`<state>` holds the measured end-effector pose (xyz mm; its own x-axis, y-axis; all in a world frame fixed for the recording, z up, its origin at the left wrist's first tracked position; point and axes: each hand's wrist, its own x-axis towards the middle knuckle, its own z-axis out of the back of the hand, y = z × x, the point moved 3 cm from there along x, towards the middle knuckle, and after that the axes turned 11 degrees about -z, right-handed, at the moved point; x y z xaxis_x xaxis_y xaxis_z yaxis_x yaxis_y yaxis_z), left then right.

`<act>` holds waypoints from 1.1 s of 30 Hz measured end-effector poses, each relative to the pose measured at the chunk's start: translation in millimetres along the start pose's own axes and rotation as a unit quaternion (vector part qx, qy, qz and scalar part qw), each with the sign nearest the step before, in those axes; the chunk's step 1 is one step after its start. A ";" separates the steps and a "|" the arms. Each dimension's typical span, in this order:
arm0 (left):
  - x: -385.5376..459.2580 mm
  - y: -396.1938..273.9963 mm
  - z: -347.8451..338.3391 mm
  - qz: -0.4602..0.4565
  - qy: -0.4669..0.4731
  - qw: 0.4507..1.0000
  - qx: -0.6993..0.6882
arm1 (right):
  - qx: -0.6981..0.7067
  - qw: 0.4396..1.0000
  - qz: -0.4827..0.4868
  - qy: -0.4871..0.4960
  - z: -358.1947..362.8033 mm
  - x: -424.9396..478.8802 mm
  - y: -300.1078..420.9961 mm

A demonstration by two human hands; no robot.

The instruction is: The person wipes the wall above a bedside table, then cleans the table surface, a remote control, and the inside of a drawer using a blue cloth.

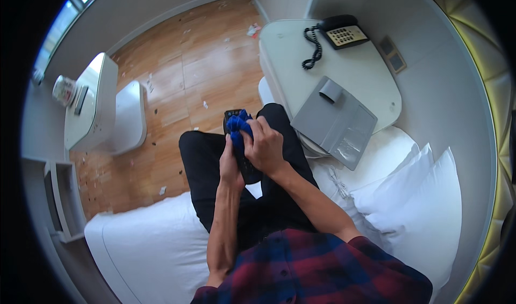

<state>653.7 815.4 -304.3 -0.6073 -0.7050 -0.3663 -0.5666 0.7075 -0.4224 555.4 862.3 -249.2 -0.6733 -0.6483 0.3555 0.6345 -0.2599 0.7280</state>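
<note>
A black remote control (246, 168) lies lengthwise above my lap, between my knees. My left hand (230, 161) grips it along its left side, the thumb pointing up towards its far end. Bunched in the fingers of my right hand (264, 145) is a blue cloth (238, 123), pressed on the upper part of the remote. The cloth and my fingers hide most of the remote's buttons; a few show at the far tip.
Right of my knee, a grey folder-like case (314, 116) overhangs the edge of a white glass-topped table (363, 78) with a corded telephone (346, 32). A white cable (338, 181) and pillows (419, 207) lie on the bed (153, 239). Scraps litter the wooden floor (169, 82).
</note>
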 end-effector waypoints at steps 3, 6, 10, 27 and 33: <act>-3.7 17.2 13.7 0.052 0.031 0.996 0.071 | -0.045 0.995 -0.068 -0.053 -1.5 36.2 -29.4; -12.1 27.0 -6.5 0.078 0.013 0.983 0.165 | -0.042 0.988 -0.127 -0.071 11.8 53.6 -49.9; -1.3 32.0 -2.5 0.047 0.000 0.993 0.109 | 0.052 0.989 -0.130 -0.055 16.1 15.7 -39.5; 78.9 82.8 -64.1 0.055 0.124 0.933 0.334 | 0.170 0.962 -0.167 0.134 117.2 -90.0 -45.1; 76.3 112.8 -117.0 0.113 0.206 0.882 0.408 | 0.233 0.912 -0.331 0.061 135.0 -98.7 -66.9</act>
<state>478.3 847.1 -282.9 -0.8998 -0.3530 -0.2563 0.0830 0.4381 -0.8951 528.1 1040.3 -253.9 -0.7851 -0.5416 -0.3004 -0.1460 -0.3095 0.9396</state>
